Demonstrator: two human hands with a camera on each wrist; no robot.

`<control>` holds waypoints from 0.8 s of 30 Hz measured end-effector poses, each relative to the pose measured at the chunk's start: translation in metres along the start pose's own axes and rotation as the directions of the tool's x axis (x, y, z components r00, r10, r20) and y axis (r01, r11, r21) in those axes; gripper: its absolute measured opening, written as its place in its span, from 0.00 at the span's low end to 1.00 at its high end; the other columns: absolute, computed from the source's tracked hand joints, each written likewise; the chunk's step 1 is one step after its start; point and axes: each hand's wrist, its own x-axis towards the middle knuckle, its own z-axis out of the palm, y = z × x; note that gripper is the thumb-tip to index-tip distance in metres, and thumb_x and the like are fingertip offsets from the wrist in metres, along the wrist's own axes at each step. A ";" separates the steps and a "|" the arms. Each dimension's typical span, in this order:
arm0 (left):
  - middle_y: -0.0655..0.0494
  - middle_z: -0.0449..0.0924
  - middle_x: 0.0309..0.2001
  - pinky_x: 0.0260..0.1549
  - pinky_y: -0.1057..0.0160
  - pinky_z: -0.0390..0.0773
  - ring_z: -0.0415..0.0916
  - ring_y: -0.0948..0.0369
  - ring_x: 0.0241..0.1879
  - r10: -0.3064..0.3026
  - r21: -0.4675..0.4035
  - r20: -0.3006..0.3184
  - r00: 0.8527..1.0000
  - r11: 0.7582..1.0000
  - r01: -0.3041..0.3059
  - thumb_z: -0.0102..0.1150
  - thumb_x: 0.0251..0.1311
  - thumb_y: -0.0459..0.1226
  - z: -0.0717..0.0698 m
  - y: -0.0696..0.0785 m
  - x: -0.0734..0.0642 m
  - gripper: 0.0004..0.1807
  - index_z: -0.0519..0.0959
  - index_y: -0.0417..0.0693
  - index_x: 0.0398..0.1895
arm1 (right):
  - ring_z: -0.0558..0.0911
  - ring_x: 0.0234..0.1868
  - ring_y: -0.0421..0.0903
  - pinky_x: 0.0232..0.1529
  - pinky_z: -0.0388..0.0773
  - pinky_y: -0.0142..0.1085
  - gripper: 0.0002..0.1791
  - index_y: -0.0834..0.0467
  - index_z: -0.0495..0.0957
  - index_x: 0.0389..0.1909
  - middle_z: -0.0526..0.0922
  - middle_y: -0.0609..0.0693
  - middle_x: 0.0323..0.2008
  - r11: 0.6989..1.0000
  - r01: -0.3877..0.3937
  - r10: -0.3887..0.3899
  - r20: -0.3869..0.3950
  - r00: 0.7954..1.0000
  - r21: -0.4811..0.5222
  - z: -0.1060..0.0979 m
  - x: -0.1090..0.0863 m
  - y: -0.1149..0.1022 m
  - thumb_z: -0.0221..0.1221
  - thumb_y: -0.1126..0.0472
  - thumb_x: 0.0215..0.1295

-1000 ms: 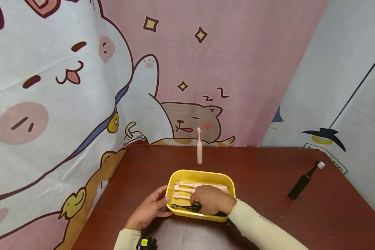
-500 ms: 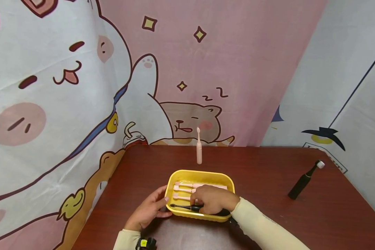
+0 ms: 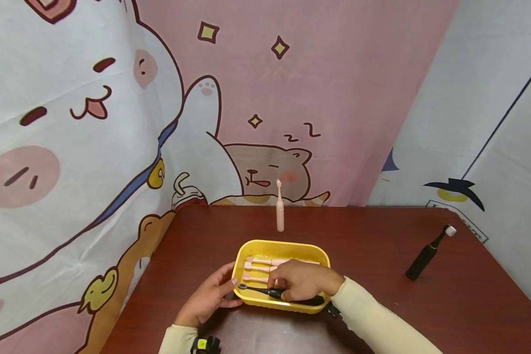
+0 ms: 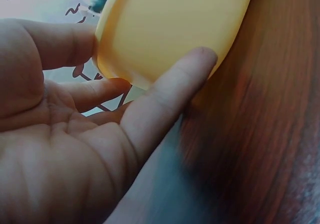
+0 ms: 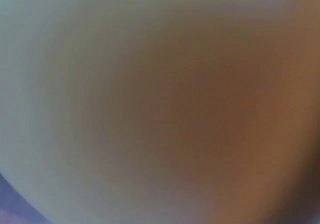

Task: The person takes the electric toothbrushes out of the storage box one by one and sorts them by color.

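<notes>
- Cream sleeves (image 3: 376,314) cover both forearms, and a small black device (image 3: 207,344) with a yellow patch is strapped to the left wrist.
- The left hand (image 3: 209,296) grips the left end of a yellow plastic tray (image 3: 287,307), with digits spread around the outside of its rounded corner.
- Inside, along the tray's near side, lies a black electric toothbrush (image 3: 275,293), its small oval head pointing left.
- The right hand (image 3: 303,282) reaches into the tray and pinches that brush's handle between thumb and fingers, hiding part of it; the right wrist view is only blur.
- Just beyond it, three pink toothbrushes (image 3: 255,266) lie side by side, heads to the left, their other ends partly behind the right hand.
- Well to the right, a black electric toothbrush with a white head (image 3: 422,260) stands on the red-brown table (image 3: 358,246), slanting in the view.
- Past the tray, near the far edge, a pink electric toothbrush (image 3: 280,216) stands upright.
- Behind the table hangs a cartoon-printed backdrop (image 3: 345,98).
</notes>
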 end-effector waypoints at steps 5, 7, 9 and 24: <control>0.30 0.59 0.77 0.52 0.45 0.88 0.83 0.48 0.59 0.002 -0.005 0.003 1.000 1.000 -0.002 0.50 0.82 0.38 0.000 0.001 -0.001 0.35 0.51 0.40 0.84 | 0.74 0.32 0.31 0.39 0.76 0.27 0.16 0.48 0.83 0.51 0.80 0.40 0.32 0.994 0.002 -0.003 0.003 1.000 0.106 -0.006 -0.003 -0.002 0.67 0.66 0.65; 0.31 0.59 0.77 0.52 0.45 0.88 0.82 0.47 0.59 0.003 -0.007 0.001 1.000 1.000 -0.003 0.51 0.82 0.39 0.000 0.001 -0.002 0.36 0.51 0.41 0.85 | 0.74 0.32 0.31 0.38 0.76 0.26 0.16 0.48 0.82 0.52 0.80 0.41 0.33 0.992 0.007 -0.007 -0.003 1.000 0.127 -0.007 -0.003 -0.002 0.67 0.66 0.66; 0.31 0.59 0.77 0.52 0.44 0.88 0.82 0.47 0.59 0.003 -0.005 -0.001 1.000 1.000 -0.003 0.53 0.81 0.40 0.000 0.001 -0.002 0.37 0.51 0.40 0.84 | 0.74 0.32 0.31 0.37 0.76 0.27 0.17 0.47 0.82 0.52 0.81 0.43 0.35 0.990 0.014 -0.013 -0.012 1.000 0.139 -0.007 -0.004 -0.002 0.66 0.67 0.66; 0.30 0.55 0.79 0.52 0.44 0.88 0.83 0.47 0.59 -0.014 -0.006 -0.003 1.000 1.000 0.014 0.47 0.83 0.36 0.000 0.003 -0.001 0.33 0.50 0.39 0.84 | 0.79 0.44 0.37 0.46 0.80 0.32 0.18 0.48 0.78 0.58 0.83 0.45 0.43 0.964 0.064 -0.019 -0.173 0.985 0.257 -0.015 -0.021 -0.002 0.63 0.68 0.72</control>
